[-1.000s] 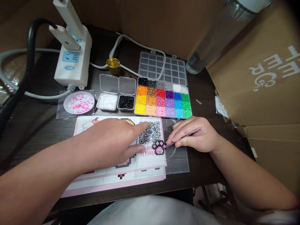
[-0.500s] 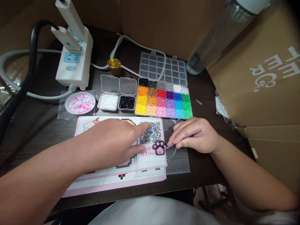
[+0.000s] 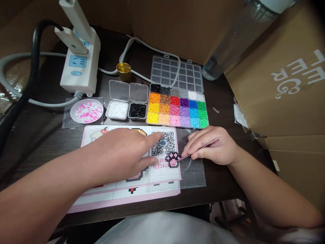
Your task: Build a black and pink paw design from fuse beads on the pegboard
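My right hand (image 3: pixel 209 147) pinches pink tweezers (image 3: pixel 198 149), whose tips reach the pink-and-black paw made of fuse beads (image 3: pixel 173 160). This paw sits on a clear pegboard (image 3: pixel 193 173) that overlaps a printed pattern sheet (image 3: pixel 101 203). Over the sheet rests my left hand (image 3: pixel 127 152), with index finger and thumb stretched out and apart. It holds nothing, and its fingertips lie by the printed QR code (image 3: pixel 169 142), left of the paw. Whether a bead is between the tweezer tips is too small to tell.
Behind the sheet stand a bead box (image 3: pixel 177 105) with many colours, a box of white beads (image 3: pixel 116 110) and a box of black beads (image 3: pixel 137 110). Further left are a dish of pink and white beads (image 3: pixel 86 111) and a power strip (image 3: pixel 81 67). A gold cup (image 3: pixel 123 72) and clear bottle (image 3: pixel 228 47) stand behind.
The tweezer tips shift slightly up on the paw, and the pale gap at its lower right now looks pink. My left hand stays in place.
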{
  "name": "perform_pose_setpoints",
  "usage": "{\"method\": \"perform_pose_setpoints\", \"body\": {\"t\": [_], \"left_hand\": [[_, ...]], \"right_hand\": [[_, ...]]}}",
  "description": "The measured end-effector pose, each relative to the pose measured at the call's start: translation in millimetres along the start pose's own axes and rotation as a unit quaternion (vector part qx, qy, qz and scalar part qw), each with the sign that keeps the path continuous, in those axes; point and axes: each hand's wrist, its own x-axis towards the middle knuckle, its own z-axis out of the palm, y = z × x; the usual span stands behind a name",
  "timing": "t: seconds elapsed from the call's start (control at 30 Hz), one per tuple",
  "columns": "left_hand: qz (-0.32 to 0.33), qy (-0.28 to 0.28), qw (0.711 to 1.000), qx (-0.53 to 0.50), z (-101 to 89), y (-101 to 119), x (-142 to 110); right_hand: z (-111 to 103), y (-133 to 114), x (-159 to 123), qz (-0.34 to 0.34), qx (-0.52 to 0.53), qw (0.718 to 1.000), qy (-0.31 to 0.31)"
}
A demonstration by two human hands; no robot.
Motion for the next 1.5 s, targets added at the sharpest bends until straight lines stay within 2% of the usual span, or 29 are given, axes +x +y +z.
{"method": "perform_pose_setpoints", "body": {"t": [0.4, 0.53, 0.6, 0.63, 0.73, 0.83, 1.17, 1.5], "left_hand": [[0.001, 0.006, 1.0, -0.002, 0.7, -0.3, -0.3], [-0.01, -0.008, 1.0, -0.012, -1.6, 1.1, -2.2], [-0.013, -0.022, 1.0, -0.008, -2.8, 1.5, -4.3], [-0.01, -0.022, 1.0, -0.007, -3.2, 1.4, -5.3], [-0.009, -0.005, 1.0, -0.014, -3.1, 0.4, -7.0], [-0.014, 0.001, 1.0, -0.023, -2.9, -0.3, -6.6], [-0.016, -0.008, 0.999, -0.032, -4.5, -0.1, -7.0], [-0.02, -0.009, 0.999, -0.03, -3.3, -0.1, -6.9]], "right_hand": [[-0.3, 0.0, -0.3, 0.012, 0.009, 1.0, 0.001], [-2.8, 1.1, -3.7, 0.019, 0.031, 0.999, 0.025], [-4.7, 2.9, -6.4, 0.029, 0.022, 0.997, 0.07], [-5.7, 4.2, -7.4, 0.046, 0.009, 0.992, 0.116], [-7.4, 8.3, -6.6, 0.088, -0.054, 0.957, 0.272], [-5.1, 9.0, -0.2, 0.118, -0.113, 0.926, 0.341], [7.8, 2.6, 13.8, 0.139, -0.193, 0.908, 0.344], [6.6, 6.1, 11.5, 0.116, -0.202, 0.919, 0.318]]}}
